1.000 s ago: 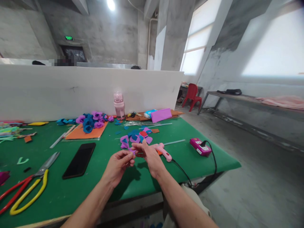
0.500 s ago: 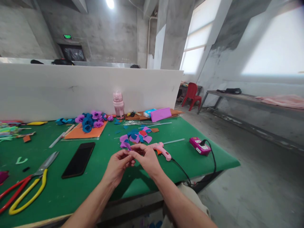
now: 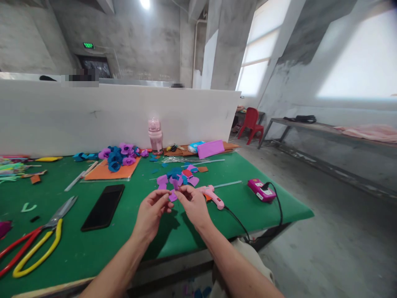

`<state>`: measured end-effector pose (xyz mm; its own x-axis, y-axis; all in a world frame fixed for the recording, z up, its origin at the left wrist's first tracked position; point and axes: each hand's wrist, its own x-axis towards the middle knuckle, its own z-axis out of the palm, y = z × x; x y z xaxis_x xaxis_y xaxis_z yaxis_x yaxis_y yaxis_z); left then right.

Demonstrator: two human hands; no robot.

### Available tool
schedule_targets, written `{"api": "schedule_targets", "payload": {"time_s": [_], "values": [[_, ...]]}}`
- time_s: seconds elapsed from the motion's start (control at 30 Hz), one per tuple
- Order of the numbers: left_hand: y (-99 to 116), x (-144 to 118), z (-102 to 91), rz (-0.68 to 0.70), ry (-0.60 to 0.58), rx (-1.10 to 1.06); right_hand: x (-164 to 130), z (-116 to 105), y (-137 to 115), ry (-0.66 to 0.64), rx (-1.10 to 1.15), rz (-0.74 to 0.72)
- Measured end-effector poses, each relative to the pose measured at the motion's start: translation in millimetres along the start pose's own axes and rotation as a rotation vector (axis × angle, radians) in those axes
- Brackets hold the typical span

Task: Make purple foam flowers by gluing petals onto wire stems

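Both hands are up over the near edge of the green table [image 3: 93, 248], left hand [image 3: 151, 215] and right hand [image 3: 194, 205] pinching a little purple foam piece [image 3: 173, 196] between the fingertips. Pink glue gun [image 3: 211, 194] lies just beside the right hand, black phone [image 3: 103, 207] off toward the left edge.

The table [image 3: 254, 207] is covered in matt green felt-like cloth right up to its front edge, and the purple petal piece [image 3: 173, 196] looks like soft matt foam or felt, same as the cut scraps [image 3: 178, 178] behind it. The glue gun [image 3: 211, 194] is smooth pink plastic with a slight sheen. Near the left edge, the phone [image 3: 104, 207] has a glossy black glass face, and the scissors [image 3: 40, 238] have dull metal blades with shiny red and yellow plastic-coated handles.
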<state>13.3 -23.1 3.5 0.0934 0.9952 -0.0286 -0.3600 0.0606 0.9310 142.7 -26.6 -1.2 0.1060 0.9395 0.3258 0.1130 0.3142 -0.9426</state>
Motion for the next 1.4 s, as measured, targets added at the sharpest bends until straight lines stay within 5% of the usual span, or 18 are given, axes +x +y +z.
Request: {"api": "schedule_targets", "payload": {"time_s": [0.47, 0.77, 0.93, 1.03, 1.17, 1.4], "values": [[5.5, 3.4, -5.4, -0.107, -0.032, -0.037, -2.5, 7.1, 0.6, -0.199, 0.306, 0.265], [8.7, 6.4, -6.2, -0.09, 0.051, -0.104, -6.8, 10.6, 4.4, -0.232, 0.149, 0.135], [16.3, 8.1, -8.6, -0.029, 0.058, -0.122, 9.4, -36.9, -12.1, 0.002, -0.267, -0.085], [18.9, 10.3, -14.9, -0.07, 0.058, -0.154, 21.5, -84.7, -9.9, 0.167, -0.617, -0.03], [16.9, 11.0, -21.6, -0.13, 0.063, -0.189, 23.4, -122.3, 10.6, -0.049, -0.863, 0.235], [10.2, 10.1, -25.2, -0.156, -0.001, -0.2, 18.2, -119.8, 36.0, -0.215, -0.958, 0.386]]}}
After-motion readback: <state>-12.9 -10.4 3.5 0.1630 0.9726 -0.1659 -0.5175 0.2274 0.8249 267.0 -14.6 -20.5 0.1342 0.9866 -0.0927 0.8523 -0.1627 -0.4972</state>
